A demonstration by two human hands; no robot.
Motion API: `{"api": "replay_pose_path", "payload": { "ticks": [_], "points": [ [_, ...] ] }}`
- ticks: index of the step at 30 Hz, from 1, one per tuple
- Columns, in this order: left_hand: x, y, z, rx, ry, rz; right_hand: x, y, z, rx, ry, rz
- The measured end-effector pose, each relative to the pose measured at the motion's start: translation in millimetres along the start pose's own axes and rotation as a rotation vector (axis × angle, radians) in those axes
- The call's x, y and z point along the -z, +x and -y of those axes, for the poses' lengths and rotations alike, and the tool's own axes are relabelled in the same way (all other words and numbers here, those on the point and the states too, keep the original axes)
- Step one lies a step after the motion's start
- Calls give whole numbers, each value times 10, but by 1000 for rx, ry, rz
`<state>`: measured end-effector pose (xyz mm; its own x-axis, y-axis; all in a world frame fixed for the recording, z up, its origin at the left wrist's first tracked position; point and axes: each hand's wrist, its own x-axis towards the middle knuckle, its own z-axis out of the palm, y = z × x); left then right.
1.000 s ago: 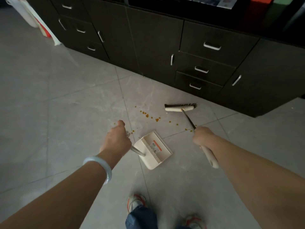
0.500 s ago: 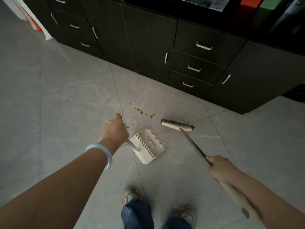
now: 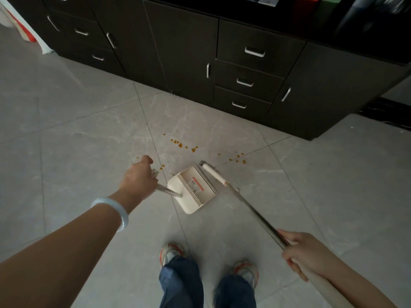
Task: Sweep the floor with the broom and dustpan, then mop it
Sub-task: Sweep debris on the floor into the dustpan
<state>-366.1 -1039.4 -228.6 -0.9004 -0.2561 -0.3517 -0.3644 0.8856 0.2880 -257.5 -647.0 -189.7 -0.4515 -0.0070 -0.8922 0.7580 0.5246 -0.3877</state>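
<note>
Fingers: I log left hand [image 3: 139,177] gripping dustpan [image 3: 193,188] handle, right hand [image 3: 305,252] gripping broom [image 3: 215,174]. Orange crumbs [image 3: 180,145] still on floor [image 3: 66,141]; sweeping unfinished, mopping not begun.

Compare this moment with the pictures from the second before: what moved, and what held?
The broom head was drawn back from beyond the orange crumbs to the dustpan mouth, and the right hand pulled back toward the body along with the handle. The left hand kept gripping the dustpan handle; the dustpan stayed about where it was. Crumbs remain on the floor.
</note>
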Motion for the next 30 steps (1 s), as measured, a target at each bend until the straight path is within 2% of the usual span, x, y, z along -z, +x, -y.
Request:
{"api": "replay_pose_path", "payload": {
  "ticks": [3,6,8,11,13,18,24,28,30],
  "points": [
    [-76,-87,4,-63,28,38,30,154,-88,-1,18,-52],
    [-160,-188,-96,-106,41,68,-150,337,-125,-33,-115,-89],
    [-191,-247,-152,-122,45,58,-349,400,-181,-40,-132,-36],
    [-191,-283,-158,-126,46,54,-480,244,-284,-58,24,106],
    [-183,-287,-118,-142,56,56,-410,77,-427,-32,104,138],
    [-145,-379,-159,-212,37,46,-71,-154,-809,-56,238,11],
    [-361,-401,-641,-323,73,146,242,156,-869,-76,179,-150],
    [-400,-322,-824,-319,117,152,-21,293,-827,-111,111,-50],
    [-397,-320,-824,-323,123,143,-89,191,-790,-113,211,40]
  ]
}}
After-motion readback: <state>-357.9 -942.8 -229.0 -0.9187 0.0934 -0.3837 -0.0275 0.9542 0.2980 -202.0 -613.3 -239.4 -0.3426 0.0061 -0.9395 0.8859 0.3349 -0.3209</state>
